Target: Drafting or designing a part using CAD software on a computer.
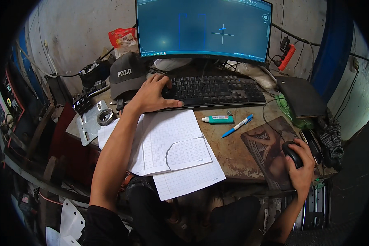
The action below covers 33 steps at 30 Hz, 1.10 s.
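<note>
My left hand (153, 95) rests on the left end of a black keyboard (217, 91), fingers spread over the keys and thumb stretched along the near edge. My right hand (302, 168) is wrapped over a black computer mouse (292, 154) on a dark picture mouse pad (270, 164). Behind the keyboard, a curved monitor (205, 30) shows blue line drawing and a white crosshair on a dark background. Below my left wrist lies a grid-paper notebook (172, 127) with a torn page. A teal correction pen (220, 119) and a blue-and-white pen (237, 126) lie between the hands.
A grey cap (127, 80) sits left of the keyboard. Beside my left forearm are a slotted metal plate (87, 127) and a metal ring (106, 117). A black folder (301, 98) lies at the right, near a phone (314, 147). A red power strip (287, 57) hangs behind.
</note>
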Available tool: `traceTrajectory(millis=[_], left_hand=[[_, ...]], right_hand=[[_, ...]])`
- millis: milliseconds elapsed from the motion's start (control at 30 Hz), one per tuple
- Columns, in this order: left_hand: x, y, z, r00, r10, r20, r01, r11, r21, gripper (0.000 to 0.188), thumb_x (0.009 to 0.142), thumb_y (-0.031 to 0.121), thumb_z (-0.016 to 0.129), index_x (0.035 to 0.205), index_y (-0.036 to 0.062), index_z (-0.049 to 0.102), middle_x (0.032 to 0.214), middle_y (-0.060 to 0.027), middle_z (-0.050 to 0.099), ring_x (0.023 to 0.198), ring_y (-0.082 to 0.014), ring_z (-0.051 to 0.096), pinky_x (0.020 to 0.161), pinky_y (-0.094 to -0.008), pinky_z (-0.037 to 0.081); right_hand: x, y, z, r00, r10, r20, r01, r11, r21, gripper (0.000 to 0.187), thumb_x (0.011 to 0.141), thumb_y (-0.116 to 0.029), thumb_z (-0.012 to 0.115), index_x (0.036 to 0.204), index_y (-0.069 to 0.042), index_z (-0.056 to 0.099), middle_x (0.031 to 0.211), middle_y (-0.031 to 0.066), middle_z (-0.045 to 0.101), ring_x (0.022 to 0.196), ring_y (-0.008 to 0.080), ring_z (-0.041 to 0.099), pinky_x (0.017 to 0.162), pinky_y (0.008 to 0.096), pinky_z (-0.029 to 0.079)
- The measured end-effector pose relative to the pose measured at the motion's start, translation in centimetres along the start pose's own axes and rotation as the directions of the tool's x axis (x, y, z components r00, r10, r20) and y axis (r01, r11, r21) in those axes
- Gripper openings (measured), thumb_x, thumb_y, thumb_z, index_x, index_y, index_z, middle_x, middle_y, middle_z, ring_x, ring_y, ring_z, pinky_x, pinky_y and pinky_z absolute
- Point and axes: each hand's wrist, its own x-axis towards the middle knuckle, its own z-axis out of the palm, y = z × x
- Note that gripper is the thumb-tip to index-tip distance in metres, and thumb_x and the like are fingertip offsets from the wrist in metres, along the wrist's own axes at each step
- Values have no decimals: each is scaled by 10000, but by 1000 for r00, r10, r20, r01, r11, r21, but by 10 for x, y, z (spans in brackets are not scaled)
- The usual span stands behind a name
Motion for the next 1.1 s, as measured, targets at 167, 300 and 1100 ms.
traceTrajectory(millis=[167,300,1100], left_hand=[[-2,1,-7,999,-28,22,29,999,-45,837,750,725,872,1184,35,679,1355,-211,634,1330,-393,576,1145,-490,463],[-2,3,-11,997,-79,17,80,993,-82,818,810,701,842,1248,29,678,1369,-215,640,1332,-394,579,1138,-480,472],[57,120,53,968,234,94,-241,967,80,886,884,720,756,1558,185,543,1690,-296,380,1602,-523,270,1292,-650,254]], right_hand=[[1,-2,0,1000,-3,-1,3,1000,10,359,804,4,768,1164,-8,769,1395,166,691,1294,372,667,1126,431,498],[0,1,2,1000,-2,-6,2,1000,14,358,803,-1,770,1160,-5,770,1392,168,692,1292,373,668,1123,431,501],[-1,4,3,999,-38,-36,39,999,23,337,797,-40,786,1134,-31,774,1322,159,713,1203,385,677,1059,457,525]])
